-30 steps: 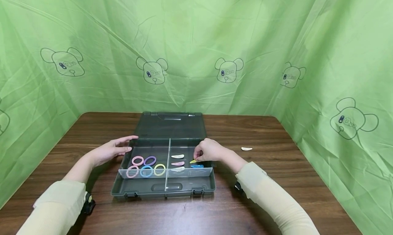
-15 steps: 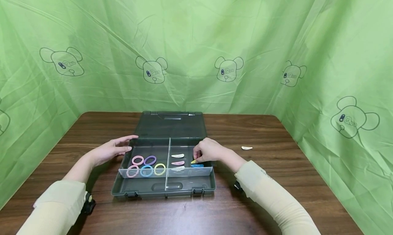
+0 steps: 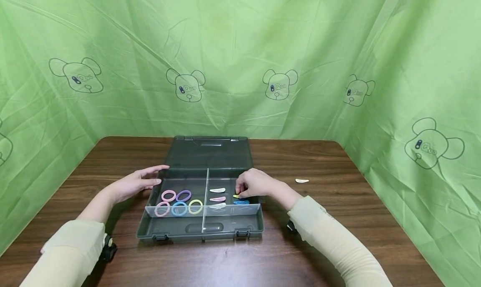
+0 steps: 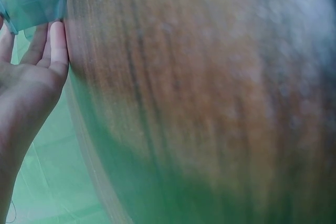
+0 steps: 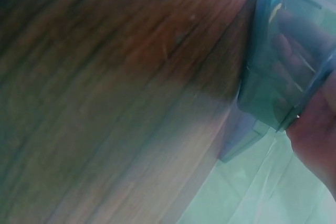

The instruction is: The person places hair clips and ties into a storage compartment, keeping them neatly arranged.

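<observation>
A smoky grey plastic box (image 3: pixel 184 184) stands on the table with its lid (image 3: pixel 208 155) laid back. My left hand (image 3: pixel 129 187) rests along the box's left side, thumb on the rim and fingers stretched towards the back corner. In the right compartment, my right hand (image 3: pixel 255 182) pinches a yellow hair clip (image 3: pixel 236 196), mostly covered by the fingers, low over the floor. Just in front of it lies a blue hair clip (image 3: pixel 241 202). A white clip (image 3: pixel 217 190), a pink clip (image 3: pixel 218 199) and another white clip (image 3: pixel 218 205) form a column beside the divider.
Several hair ties, among them a purple hair tie (image 3: pixel 183 196) and a yellow hair tie (image 3: pixel 195 207), lie in the left compartment. A clear cross divider (image 3: pixel 176 211) splits off the front section. One white hair clip (image 3: pixel 302 181) lies on the wooden table (image 3: pixel 319 237), right of the box.
The yellow hair clip, tilted before, now lies flatter, and my right fingers have come slightly to the left over it. The left hand keeps its place.
</observation>
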The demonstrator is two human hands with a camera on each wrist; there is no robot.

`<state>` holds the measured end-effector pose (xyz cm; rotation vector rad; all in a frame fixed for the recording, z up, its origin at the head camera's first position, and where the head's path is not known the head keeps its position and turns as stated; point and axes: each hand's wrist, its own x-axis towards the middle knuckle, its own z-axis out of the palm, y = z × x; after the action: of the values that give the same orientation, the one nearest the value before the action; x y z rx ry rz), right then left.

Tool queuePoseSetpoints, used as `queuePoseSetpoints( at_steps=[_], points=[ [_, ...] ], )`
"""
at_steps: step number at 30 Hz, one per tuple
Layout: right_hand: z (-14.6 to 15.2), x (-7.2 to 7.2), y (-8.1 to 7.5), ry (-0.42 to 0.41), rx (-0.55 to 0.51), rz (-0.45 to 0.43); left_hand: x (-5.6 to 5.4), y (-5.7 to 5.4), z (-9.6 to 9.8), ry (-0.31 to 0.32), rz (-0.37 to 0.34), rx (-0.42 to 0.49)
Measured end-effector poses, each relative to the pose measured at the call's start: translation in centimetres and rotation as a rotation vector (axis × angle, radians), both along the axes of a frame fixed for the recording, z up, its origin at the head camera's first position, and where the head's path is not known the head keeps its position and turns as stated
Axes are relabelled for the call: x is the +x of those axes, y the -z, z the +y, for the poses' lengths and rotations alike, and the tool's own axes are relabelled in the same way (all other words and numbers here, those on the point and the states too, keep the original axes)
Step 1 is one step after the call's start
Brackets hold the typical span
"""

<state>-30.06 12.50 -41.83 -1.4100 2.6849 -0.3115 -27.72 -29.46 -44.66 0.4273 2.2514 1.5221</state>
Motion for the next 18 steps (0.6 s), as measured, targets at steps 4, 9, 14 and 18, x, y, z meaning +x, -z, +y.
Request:
queuePoseSetpoints(
  at_steps=[4, 9, 14, 18],
  points=[
    [0.3, 0.1, -0.6, -0.024, -0.068, -0.045, 0.0, 0.0, 0.0, 0.004, -0.002, 0.004],
    [1.0, 0.5, -1.9, -0.028, -0.117, -0.048, 0.0, 0.1, 0.0, 0.01, -0.006, 0.019],
    [2.1, 1.0, -3.1, -0.022, -0.147, -0.051, 0.0, 0.1, 0.0, 0.013, -0.013, 0.031],
    [3.2, 1.2, -4.2, -0.041, -0.196, -0.049, 0.0, 0.0, 0.1, 0.013, -0.016, 0.029]
  ],
)
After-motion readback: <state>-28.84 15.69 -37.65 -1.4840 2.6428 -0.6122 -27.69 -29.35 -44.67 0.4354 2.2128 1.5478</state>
